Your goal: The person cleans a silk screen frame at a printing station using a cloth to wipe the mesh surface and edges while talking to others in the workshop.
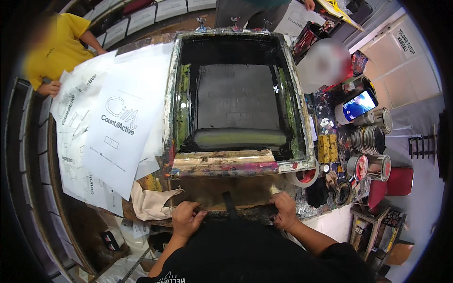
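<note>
My left hand is at the near table edge, beside a crumpled beige cloth, its fingers curled and thumb pressed in. At the same edge further right is my right hand, also closed. Whatever either hand may pinch is too small or hidden to make out. Beyond them lies a screen printing frame, its mesh dark with black ink and a faint printed design in the middle. A paint-stained wooden bar runs along its near side. A short black strip lies between my hands.
Printed white sheets overlap left of the frame. A person in a yellow shirt touches them; another person stands at the far side. On the right are a lit phone, paint cans, a tape roll and a black cloth.
</note>
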Motion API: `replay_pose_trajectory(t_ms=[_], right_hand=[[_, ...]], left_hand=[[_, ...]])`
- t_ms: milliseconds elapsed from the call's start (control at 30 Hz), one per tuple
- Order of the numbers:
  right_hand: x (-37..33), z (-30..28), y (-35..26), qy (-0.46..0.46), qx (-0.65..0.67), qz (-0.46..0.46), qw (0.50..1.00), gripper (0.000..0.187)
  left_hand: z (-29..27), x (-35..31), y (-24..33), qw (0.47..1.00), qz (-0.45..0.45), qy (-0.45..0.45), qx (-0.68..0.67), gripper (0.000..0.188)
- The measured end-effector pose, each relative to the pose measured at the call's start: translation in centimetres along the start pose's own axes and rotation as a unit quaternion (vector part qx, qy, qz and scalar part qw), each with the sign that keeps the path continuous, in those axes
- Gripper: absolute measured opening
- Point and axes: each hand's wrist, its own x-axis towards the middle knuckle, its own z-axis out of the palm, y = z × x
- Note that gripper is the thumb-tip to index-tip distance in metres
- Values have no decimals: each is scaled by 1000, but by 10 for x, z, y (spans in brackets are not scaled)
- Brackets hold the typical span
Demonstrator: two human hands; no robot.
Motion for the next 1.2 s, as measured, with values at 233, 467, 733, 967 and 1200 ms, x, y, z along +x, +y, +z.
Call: replay_pose_trajectory(t_ms=[233, 467, 733, 967, 1200], right_hand=[[-2, 2, 1, -34, -50, 9, 998, 46], [-6, 6, -7, -79, -85, 66, 991, 48], [19, 3, -39, -48, -90, 110, 989, 29], [35, -11, -51, -101, -62, 172, 978, 26], [33, -14, -44, -126, -49, 175, 975, 30]], left_hand=[[1, -1, -3, 1000, -10, -7, 3, 10], [0, -7, -13, 999, -11, -41, 18, 5], [-27, 18, 5, 989, -60, -120, -60, 17], [-33, 30, -5, 977, -54, -183, -91, 29], [-45, 34, 14, 964, -121, -200, -127, 44]])
